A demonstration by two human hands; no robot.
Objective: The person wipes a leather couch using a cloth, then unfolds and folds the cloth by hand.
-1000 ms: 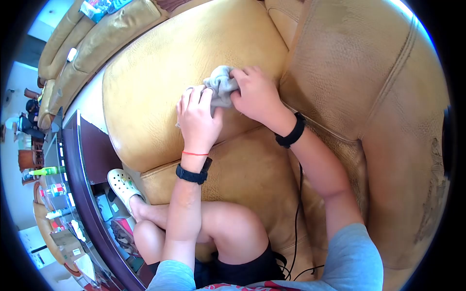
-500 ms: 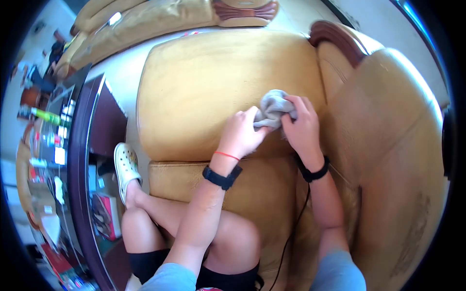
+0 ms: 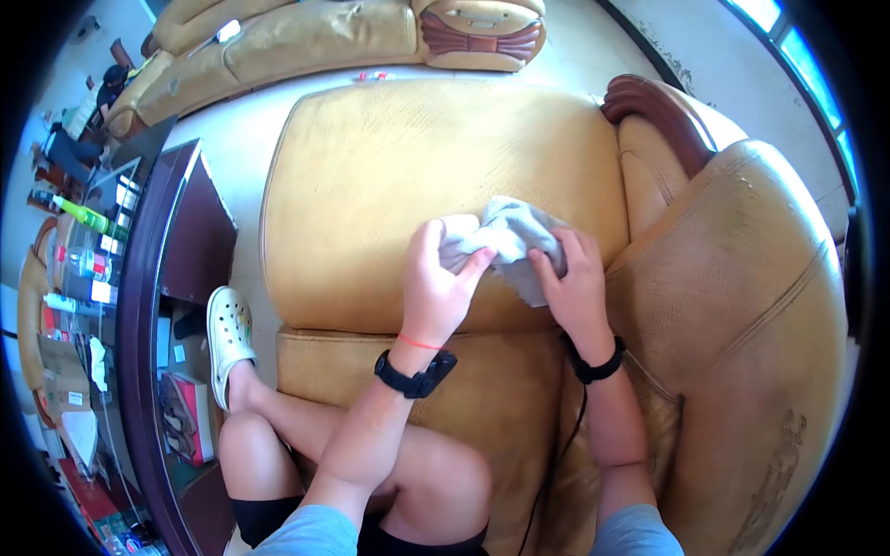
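A light grey cloth, crumpled and partly spread, is held up between both hands over the tan sofa seat. My left hand pinches its left side between thumb and fingers. On the right side, my right hand grips the cloth with the thumb in front and the fingers behind. A loose corner hangs down between the two hands. Dark bands circle both wrists, and a thin red cord is on the left one.
The sofa backrest rises at the right. At the left stands a dark table carrying a green bottle and other items. A cable runs down from the right wrist. Another sofa and a person are farther back.
The cloth was bunched and twisted; now it is opened out wider with a corner hanging. My hands have moved slightly apart, the left one to the left.
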